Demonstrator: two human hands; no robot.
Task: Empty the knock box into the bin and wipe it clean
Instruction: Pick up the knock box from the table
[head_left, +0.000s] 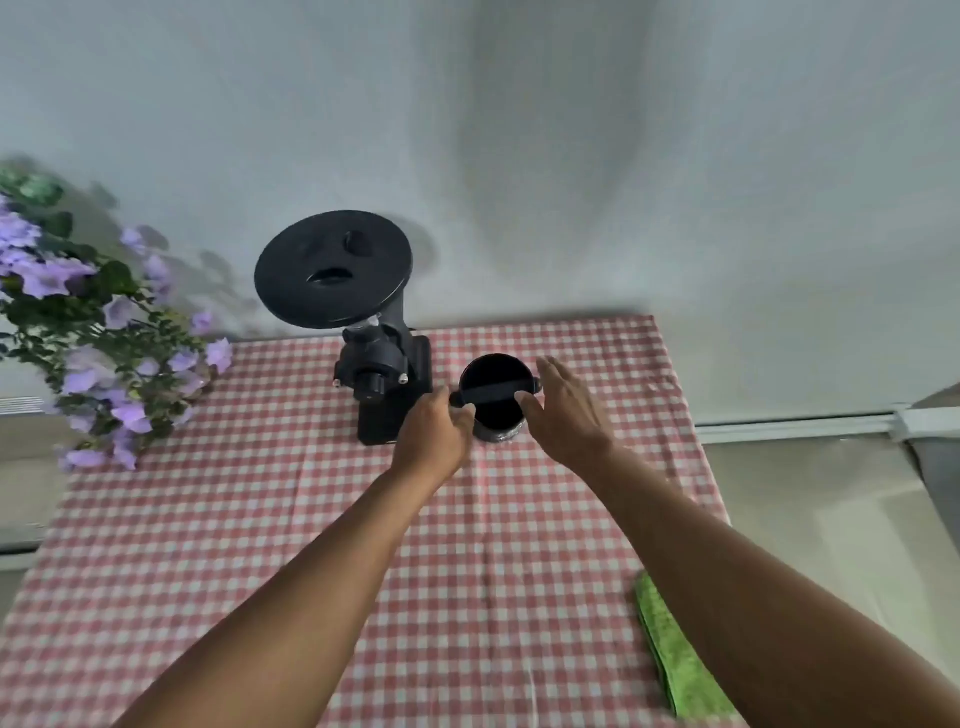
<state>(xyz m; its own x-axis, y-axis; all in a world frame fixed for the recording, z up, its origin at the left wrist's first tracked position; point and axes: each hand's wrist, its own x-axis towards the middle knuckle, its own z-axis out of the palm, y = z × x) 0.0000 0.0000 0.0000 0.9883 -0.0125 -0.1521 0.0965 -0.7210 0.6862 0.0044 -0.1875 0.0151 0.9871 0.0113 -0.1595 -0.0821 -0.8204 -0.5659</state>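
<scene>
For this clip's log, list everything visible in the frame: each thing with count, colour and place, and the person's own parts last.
knock box: one, black, with a bar across its open top, far middle of the table
coffee grinder: one, black, round lid on top, just left of the knock box
tablecloth: one, red-and-white check, covering the table
cloth: one, green, folded, near right edge of the table
flowers: one bunch, purple with green leaves, far left
wall: white, behind the table
left hand: one, at the knock box's left side, fingers touching it
right hand: one, open, at the knock box's right side
</scene>
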